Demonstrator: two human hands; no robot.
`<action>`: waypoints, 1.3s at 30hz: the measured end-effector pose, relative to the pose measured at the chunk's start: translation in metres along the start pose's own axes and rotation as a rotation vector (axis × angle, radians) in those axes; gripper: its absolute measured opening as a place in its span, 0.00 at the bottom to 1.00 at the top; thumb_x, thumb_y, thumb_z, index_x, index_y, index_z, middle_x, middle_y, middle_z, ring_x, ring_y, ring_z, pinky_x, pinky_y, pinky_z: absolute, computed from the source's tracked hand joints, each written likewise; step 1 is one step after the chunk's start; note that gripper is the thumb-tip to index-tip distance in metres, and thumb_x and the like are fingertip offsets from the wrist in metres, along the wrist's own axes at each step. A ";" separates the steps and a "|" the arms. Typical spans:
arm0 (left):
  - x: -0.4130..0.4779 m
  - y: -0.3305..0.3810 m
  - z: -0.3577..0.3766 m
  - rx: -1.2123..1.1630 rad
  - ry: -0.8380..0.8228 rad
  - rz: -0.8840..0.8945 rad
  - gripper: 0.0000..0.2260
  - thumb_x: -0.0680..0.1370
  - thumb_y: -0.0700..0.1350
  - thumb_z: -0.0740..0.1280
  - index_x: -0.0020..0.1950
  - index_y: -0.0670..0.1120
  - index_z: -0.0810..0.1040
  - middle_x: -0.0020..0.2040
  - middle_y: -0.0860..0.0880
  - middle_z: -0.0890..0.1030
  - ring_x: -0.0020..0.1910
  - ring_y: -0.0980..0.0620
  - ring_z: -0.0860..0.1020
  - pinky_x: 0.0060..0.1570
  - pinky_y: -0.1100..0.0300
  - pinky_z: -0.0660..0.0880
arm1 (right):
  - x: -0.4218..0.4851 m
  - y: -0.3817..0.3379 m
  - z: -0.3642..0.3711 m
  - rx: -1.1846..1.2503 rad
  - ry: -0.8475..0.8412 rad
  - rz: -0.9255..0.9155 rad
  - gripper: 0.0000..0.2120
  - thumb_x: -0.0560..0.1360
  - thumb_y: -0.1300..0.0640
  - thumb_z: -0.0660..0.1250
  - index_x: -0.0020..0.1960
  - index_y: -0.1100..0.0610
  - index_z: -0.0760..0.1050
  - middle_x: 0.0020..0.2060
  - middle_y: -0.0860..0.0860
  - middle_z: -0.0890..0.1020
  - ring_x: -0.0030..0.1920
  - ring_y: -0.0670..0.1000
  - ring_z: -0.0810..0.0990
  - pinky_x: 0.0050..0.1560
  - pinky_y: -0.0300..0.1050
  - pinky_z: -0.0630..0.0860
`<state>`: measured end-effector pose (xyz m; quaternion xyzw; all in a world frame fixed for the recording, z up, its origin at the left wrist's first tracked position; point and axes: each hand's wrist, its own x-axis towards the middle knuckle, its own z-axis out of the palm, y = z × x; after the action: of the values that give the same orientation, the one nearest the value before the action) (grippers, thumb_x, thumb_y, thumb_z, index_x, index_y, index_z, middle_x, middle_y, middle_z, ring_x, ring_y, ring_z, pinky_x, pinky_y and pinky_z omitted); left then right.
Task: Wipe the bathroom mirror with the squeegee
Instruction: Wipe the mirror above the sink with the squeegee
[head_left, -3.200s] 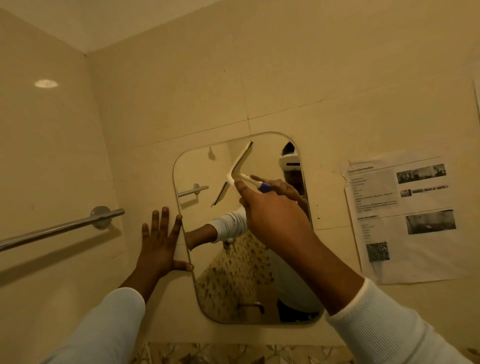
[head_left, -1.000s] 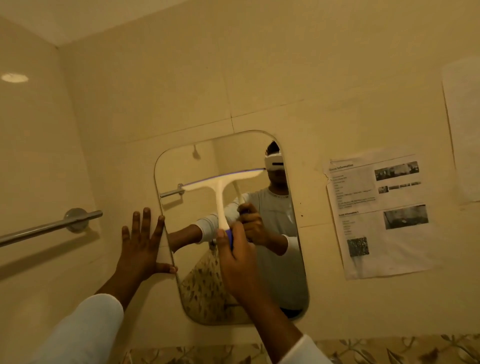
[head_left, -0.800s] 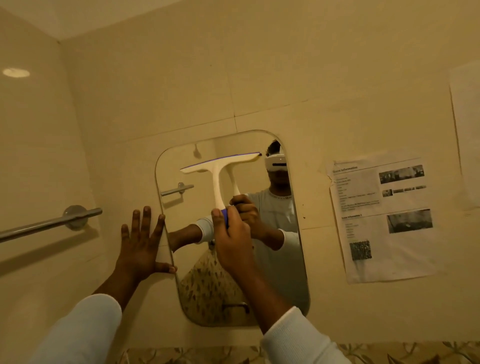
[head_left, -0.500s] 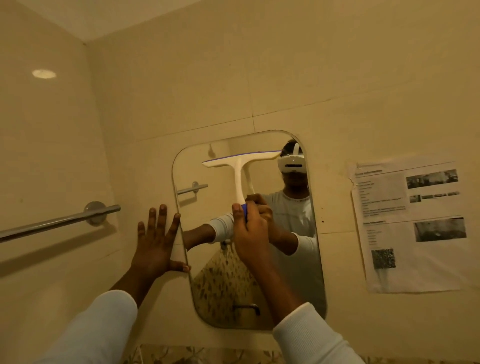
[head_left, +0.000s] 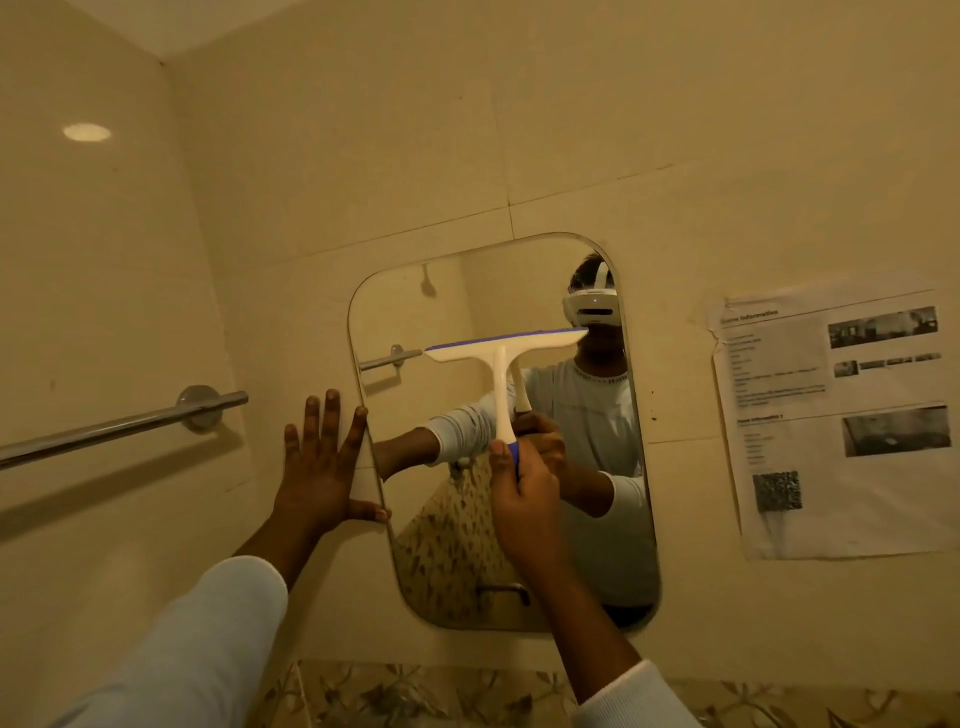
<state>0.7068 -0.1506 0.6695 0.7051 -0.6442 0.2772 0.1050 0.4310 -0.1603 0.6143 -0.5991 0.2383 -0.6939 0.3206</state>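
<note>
A rounded rectangular mirror (head_left: 415, 322) hangs on the beige tiled wall. My right hand (head_left: 524, 499) grips the blue end of a white T-shaped squeegee (head_left: 501, 364), whose blue-edged blade lies nearly level against the glass in the mirror's upper half. My left hand (head_left: 319, 467) is spread flat on the wall at the mirror's left edge, its thumb touching the rim. The glass reflects a person in a headset, both arms and the squeegee.
A chrome towel bar (head_left: 119, 426) runs along the left wall. A printed paper sheet (head_left: 836, 421) is stuck to the wall right of the mirror. A patterned tile band (head_left: 415, 696) runs below the mirror.
The squeegee blade has come down from near the mirror's top to about a third of the way down, staying almost level. My left hand stays pressed on the wall.
</note>
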 end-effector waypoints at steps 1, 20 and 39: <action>0.000 0.000 0.000 0.003 0.000 -0.005 0.70 0.56 0.81 0.67 0.77 0.53 0.24 0.78 0.38 0.26 0.77 0.33 0.27 0.75 0.28 0.41 | -0.004 0.004 -0.002 0.000 0.002 0.000 0.15 0.78 0.35 0.60 0.48 0.46 0.73 0.38 0.42 0.81 0.35 0.42 0.80 0.34 0.34 0.77; 0.000 -0.001 0.003 -0.020 0.027 0.029 0.72 0.54 0.80 0.71 0.81 0.52 0.32 0.81 0.38 0.31 0.79 0.33 0.32 0.74 0.26 0.44 | -0.091 0.066 -0.038 -0.104 -0.003 0.216 0.23 0.78 0.37 0.60 0.64 0.51 0.76 0.46 0.47 0.84 0.49 0.49 0.84 0.48 0.50 0.86; 0.000 -0.001 0.005 -0.019 0.021 0.025 0.73 0.54 0.77 0.74 0.81 0.51 0.32 0.81 0.38 0.31 0.79 0.33 0.32 0.74 0.27 0.44 | -0.173 0.106 -0.062 -0.296 0.014 0.416 0.11 0.84 0.54 0.66 0.43 0.54 0.74 0.29 0.53 0.77 0.29 0.46 0.78 0.33 0.44 0.73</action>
<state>0.7096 -0.1531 0.6654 0.6931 -0.6543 0.2796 0.1150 0.4002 -0.1097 0.4106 -0.5729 0.4575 -0.5747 0.3634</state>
